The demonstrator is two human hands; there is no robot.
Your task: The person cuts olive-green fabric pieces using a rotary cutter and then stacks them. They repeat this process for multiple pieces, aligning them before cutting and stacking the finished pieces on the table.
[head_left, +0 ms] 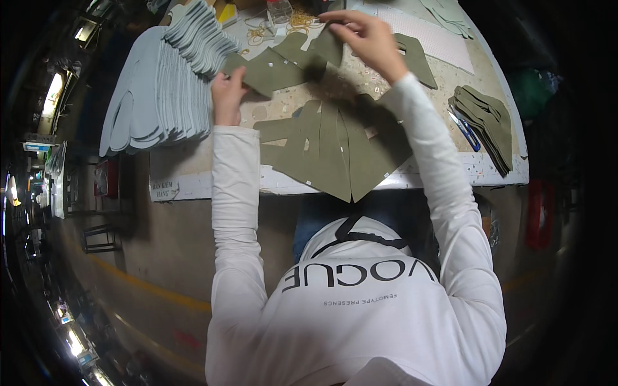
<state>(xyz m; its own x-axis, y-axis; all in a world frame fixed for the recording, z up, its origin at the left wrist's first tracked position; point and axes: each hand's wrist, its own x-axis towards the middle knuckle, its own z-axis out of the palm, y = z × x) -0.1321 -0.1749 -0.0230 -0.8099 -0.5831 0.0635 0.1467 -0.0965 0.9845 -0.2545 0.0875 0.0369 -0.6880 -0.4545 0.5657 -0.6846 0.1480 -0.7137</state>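
Two hands on one olive fabric piece (283,64): left hand (226,93) pinches its near end, right hand (367,38) grips the far end, above the desk (438,174).

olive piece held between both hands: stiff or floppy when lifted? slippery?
Likely floppy: the olive piece spans between the left hand and right hand and bends along its length. Probably light: each hand grips it by an edge with only the fingertips. Probably not slippery: its surface looks matte, like the cut pieces lying flat on the table.
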